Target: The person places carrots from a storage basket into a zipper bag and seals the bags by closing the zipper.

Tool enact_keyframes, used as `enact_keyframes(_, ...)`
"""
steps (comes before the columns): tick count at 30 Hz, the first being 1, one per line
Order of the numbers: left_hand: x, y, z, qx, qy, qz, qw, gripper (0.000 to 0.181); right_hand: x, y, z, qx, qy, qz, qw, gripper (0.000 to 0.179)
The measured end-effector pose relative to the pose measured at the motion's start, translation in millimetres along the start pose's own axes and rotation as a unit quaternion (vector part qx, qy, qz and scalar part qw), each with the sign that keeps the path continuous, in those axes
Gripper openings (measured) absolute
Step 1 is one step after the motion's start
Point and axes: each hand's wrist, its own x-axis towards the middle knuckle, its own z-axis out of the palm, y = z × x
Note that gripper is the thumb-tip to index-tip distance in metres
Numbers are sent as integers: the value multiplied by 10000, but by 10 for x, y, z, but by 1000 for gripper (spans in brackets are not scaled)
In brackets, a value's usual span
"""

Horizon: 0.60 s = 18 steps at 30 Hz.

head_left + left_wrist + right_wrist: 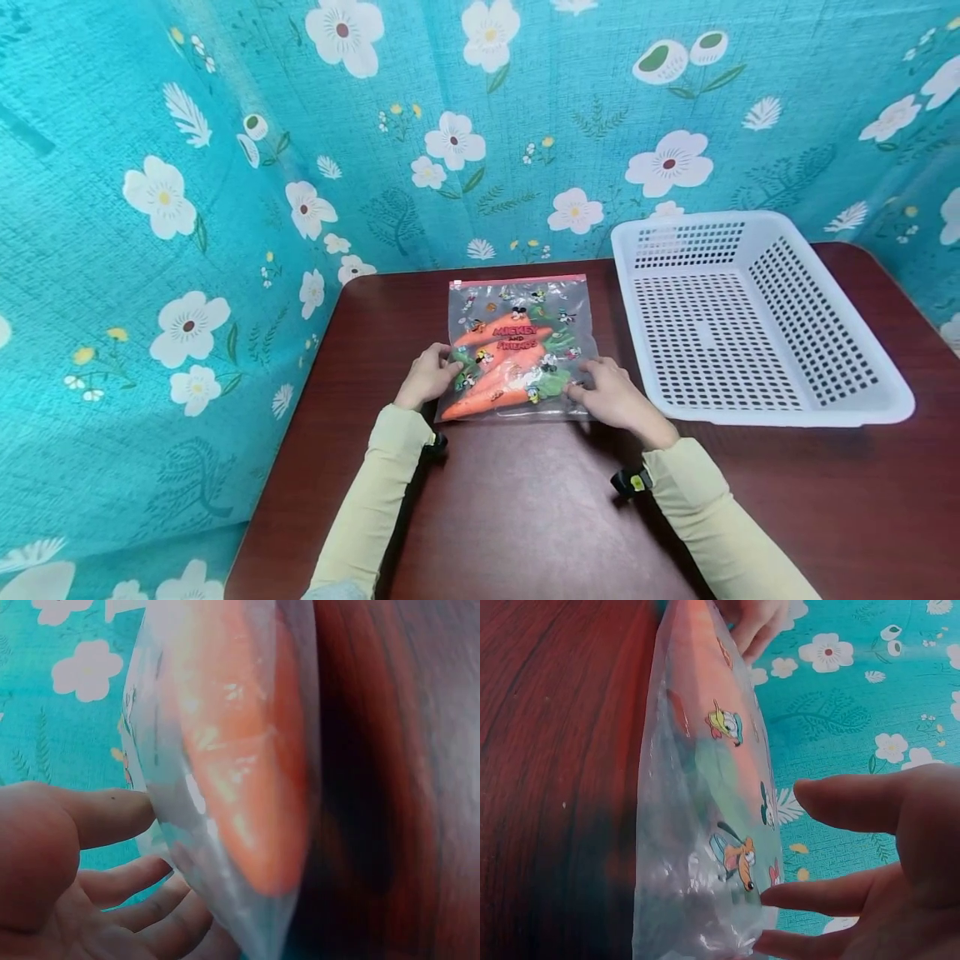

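A clear zip bag printed with cartoon figures and a red zip strip along its far edge lies on the dark table. Inside it are several orange carrots with green tops. At the bag's left edge is my left hand; in the left wrist view its thumb touches the plastic, the other fingers loosely bent beside the edge. My right hand is at the right edge. In the right wrist view its thumb stands apart from the plastic while two extended fingers reach the bag's side.
A white perforated plastic basket stands right of the bag, near my right hand. Behind and left of the brown wooden table hangs a turquoise flowered cloth. Dark bands with small devices sit at both wrists.
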Motion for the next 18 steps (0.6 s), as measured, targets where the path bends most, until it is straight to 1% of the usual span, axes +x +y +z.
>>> enact_keyframes(5, 4, 64, 88, -165, 21, 205, 9997, 42, -16, 39, 1, -92, 195, 143, 9997, 58)
enact_keyframes(8, 11, 67, 129, -222, 77, 360, 9991, 43, 5, 76, 10, -126, 305, 158, 9993, 61)
enact_keyframes(15, 28, 25, 157, -326, 312, 466, 9979, 44, 37, 120, 42, -25, 285, 252, 9993, 63)
enact_keyframes(18, 37, 4, 151, -286, 464, 478, 9974, 44, 39, 109, 64, 8, 304, 228, 9993, 62)
